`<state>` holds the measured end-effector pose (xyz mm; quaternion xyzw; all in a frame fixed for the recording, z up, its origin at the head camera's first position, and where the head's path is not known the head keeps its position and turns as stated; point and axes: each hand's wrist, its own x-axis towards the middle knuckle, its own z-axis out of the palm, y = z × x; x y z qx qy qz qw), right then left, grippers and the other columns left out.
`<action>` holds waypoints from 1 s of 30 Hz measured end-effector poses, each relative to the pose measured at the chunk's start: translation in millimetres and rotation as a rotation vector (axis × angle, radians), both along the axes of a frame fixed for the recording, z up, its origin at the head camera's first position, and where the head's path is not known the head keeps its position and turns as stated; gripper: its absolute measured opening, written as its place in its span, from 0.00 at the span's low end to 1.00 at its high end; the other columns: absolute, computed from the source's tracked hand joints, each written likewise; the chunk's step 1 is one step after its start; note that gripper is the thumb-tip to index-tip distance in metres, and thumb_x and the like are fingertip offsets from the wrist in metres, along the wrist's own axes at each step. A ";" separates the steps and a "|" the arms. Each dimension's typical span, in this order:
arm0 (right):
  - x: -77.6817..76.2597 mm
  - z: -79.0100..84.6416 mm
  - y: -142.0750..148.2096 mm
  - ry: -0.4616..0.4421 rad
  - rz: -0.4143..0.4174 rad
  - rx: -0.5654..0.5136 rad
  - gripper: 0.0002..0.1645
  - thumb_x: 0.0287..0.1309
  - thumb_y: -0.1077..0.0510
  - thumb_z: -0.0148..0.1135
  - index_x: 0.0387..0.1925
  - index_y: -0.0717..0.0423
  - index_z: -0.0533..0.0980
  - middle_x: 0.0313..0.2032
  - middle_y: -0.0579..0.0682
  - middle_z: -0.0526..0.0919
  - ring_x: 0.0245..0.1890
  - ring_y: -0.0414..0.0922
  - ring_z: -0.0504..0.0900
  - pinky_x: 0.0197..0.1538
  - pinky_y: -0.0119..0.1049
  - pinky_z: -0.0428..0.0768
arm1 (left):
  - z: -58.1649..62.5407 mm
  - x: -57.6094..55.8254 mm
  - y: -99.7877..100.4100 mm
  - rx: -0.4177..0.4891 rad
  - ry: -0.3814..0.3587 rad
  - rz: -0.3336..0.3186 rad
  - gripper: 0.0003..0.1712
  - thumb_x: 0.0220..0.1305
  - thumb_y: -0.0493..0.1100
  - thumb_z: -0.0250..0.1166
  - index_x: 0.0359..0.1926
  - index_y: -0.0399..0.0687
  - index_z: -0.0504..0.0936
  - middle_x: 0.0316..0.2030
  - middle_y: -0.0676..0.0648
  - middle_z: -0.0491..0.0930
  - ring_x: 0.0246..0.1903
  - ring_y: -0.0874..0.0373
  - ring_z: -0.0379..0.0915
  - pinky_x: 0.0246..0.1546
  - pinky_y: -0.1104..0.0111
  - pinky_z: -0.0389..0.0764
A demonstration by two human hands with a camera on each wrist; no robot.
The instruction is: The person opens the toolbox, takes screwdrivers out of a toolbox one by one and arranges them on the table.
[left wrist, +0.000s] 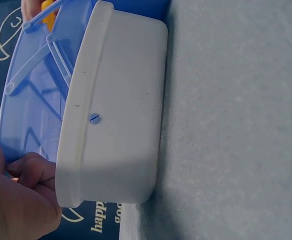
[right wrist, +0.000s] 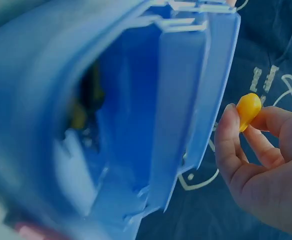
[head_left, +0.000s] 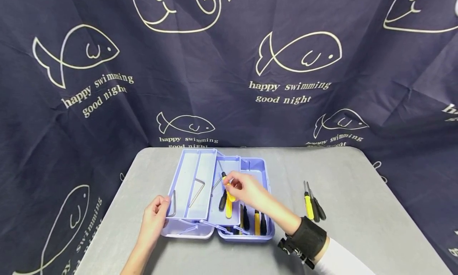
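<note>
My right hand [head_left: 247, 187] pinches a screwdriver by its yellow handle [right wrist: 248, 110] between thumb and fingers, above the middle tray of a blue toolbox [head_left: 266, 179]. Its thin shaft points toward the back of that tray. Beneath it lie another yellow handle [head_left: 229, 211], a black-handled screwdriver [head_left: 223, 200] and a hex key [head_left: 216, 184]. With thumb on top and fingers curled below, my left hand [head_left: 154, 215] grips the front left edge of the upper tray [head_left: 186, 173]. Two hex keys lie there, one bent key [head_left: 196, 194] in the right compartment and another [head_left: 174, 203] near my left thumb.
Several yellow and black handles [head_left: 257, 222] stand in the toolbox's deep right-hand base. To the right on the grey table [head_left: 358, 211] lie a yellow-handled screwdriver [head_left: 308, 205] and black-handled ones [head_left: 319, 209]. A dark blue fish-print cloth [head_left: 229, 88] hangs behind the table.
</note>
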<state>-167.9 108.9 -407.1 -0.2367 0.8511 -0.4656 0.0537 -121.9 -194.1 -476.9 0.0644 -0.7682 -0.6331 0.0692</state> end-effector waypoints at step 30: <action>18.0 -41.9 177.6 0.024 -0.437 -0.009 0.07 0.67 0.68 0.63 0.45 0.66 0.80 0.33 0.56 0.85 0.25 0.35 0.79 0.30 0.34 0.83 | -0.5 -0.4 0.7 0.026 -0.005 0.011 0.19 0.80 0.41 0.55 0.31 0.31 0.69 0.13 0.58 0.61 0.13 0.67 0.57 0.13 0.75 0.63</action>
